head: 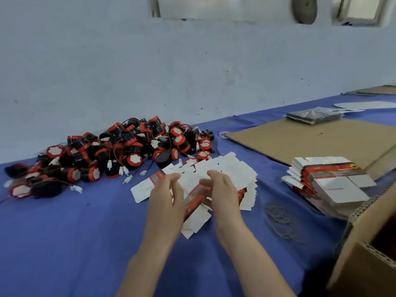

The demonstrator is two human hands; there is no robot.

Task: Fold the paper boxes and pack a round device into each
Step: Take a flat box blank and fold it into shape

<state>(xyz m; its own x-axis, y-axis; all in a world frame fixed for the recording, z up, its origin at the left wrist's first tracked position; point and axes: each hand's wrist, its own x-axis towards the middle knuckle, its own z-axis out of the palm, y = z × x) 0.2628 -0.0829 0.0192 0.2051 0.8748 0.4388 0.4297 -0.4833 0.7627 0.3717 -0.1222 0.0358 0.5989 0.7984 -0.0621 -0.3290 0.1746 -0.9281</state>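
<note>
Head view: one flat box blank [194, 202] is grasped in the right grip [220, 189], fingers curled round it. The left grip [166, 196] is laid against its edge, fingers near straight, released as far as blur allows. No folded box is seen and no device is packed, so the task is judged barely begun. Loose blanks [235, 174] are fanned under the hands. Round devices [120, 151] are heaped far left, wires tangled. A bundled stack of blanks [330, 181], rubber bands [282, 221] and a carton [368, 254] are set at right. The surface [64, 243] is covered in blue cloth. A cardboard sheet [310, 140] is laid beyond, with a pale wall [150, 71] behind.
</note>
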